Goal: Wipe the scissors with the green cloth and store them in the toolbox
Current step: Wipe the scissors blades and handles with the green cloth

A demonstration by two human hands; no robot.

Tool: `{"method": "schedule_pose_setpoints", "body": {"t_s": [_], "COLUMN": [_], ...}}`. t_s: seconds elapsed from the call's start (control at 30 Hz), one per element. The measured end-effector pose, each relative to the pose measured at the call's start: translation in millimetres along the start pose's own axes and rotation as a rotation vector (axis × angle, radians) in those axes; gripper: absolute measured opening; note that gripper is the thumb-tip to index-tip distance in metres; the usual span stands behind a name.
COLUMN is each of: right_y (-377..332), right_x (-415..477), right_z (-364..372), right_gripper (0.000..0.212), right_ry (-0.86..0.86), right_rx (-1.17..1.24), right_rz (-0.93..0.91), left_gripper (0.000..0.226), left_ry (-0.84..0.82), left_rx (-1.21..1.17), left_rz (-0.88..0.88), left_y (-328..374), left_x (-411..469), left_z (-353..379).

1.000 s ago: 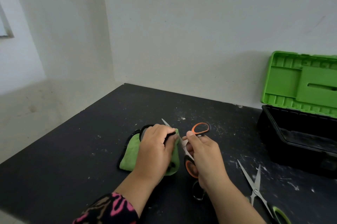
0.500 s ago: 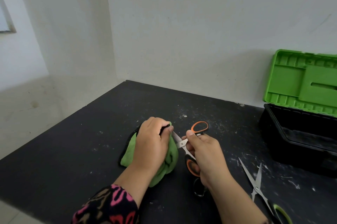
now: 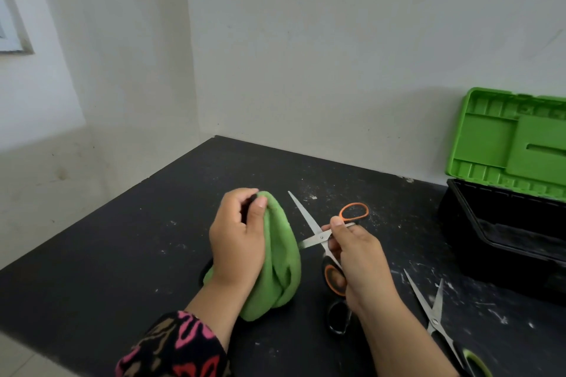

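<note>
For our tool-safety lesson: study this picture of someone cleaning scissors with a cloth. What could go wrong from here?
1. The right hand holds the orange-handled scissors with blades spread; one blade points at the green cloth and the left hand gripping it, so wiping could nick fingers.
2. Green-handled scissors lie open beside that arm; reaching for the toolbox could catch them.

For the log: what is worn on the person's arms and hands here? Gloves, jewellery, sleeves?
Both hands are bare: no gloves, rings or watch show on the left hand or the right hand. The left arm has a dark sleeve patterned in pink, red and tan, ending short of the wrist. The right forearm shows no sleeve.
</note>
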State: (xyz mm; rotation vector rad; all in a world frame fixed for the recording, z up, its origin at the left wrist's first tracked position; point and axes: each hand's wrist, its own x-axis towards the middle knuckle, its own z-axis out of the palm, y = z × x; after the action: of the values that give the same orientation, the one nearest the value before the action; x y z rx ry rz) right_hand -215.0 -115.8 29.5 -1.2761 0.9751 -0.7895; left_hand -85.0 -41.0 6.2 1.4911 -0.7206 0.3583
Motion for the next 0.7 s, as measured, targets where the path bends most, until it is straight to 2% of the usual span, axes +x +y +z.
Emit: {"method": "schedule_pose_setpoints", "body": {"t_s": [0.07,0.13,0.23,0.5,0.7], "right_y": [1.2,1.7,3.1,1.4,0.7], "right_x": [0.3,0.0,-1.4,-6.2,-9.8], "right_z": [1.2,2.8,4.6,7.8,9.0], "right_gripper": [0.028,0.028,0.027,0.026,0.027], "right_ry": [0.02,0.014,-0.002,0.033,0.056], "right_rx": [0.018,0.052,0.082,0.177,0.233], "right_rz": [0.028,0.049,0.075,0.106,0.048], "left_gripper": [0.017,0.022,0.025,0.023,0.022], "left_ry": [-0.107,-0.288,-0.454,-0.494,-0.472], "left_rx": [-0.013,0.016,0.109,0.187,0.249], "left_rz": [0.158,0.272,0.346,0.299,0.279], "left_y": [5.5,6.7,2.4,0.5,6.1], "left_x": [-13.6,-26.5,-35.7,-34.7,-36.3], "left_z": [5.3,13.6,25.3,25.8,21.4]}}
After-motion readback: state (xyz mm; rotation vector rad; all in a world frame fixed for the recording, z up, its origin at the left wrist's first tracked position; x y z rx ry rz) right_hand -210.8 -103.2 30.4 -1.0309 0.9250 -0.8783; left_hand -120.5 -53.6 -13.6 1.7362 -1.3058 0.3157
